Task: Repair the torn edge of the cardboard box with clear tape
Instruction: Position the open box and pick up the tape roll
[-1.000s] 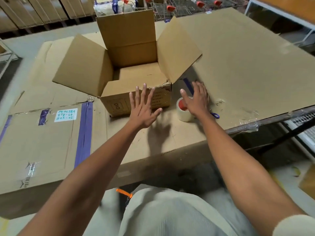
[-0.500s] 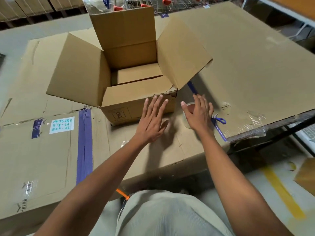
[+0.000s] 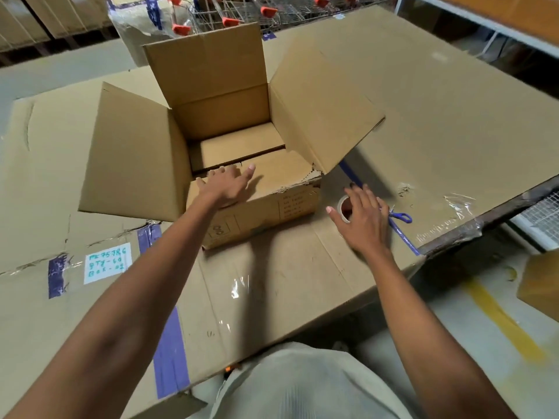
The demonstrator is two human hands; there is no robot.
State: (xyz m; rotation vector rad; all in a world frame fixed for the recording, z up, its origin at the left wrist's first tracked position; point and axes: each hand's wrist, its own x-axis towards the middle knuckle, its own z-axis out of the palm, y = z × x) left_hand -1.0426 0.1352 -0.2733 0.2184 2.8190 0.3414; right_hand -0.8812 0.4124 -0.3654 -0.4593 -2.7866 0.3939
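Observation:
An open cardboard box stands on a table covered in flattened cardboard. Its near flap is folded inward, and the flap's right end shows a ragged torn edge. My left hand lies flat on that near flap, fingers straight. A roll of clear tape with a reddish core sits to the right of the box. My right hand covers the roll with spread fingers; whether it touches the roll I cannot tell. Blue-handled scissors lie just right of that hand.
A white handwritten label and purple tape strips mark the cardboard cover at the left. The table's right edge drops to the floor with a yellow line. Wire carts with red handles stand behind.
My left hand moved up from the box's front wall onto the folded near flap. My right hand stayed over the tape roll. The camera came closer to the box.

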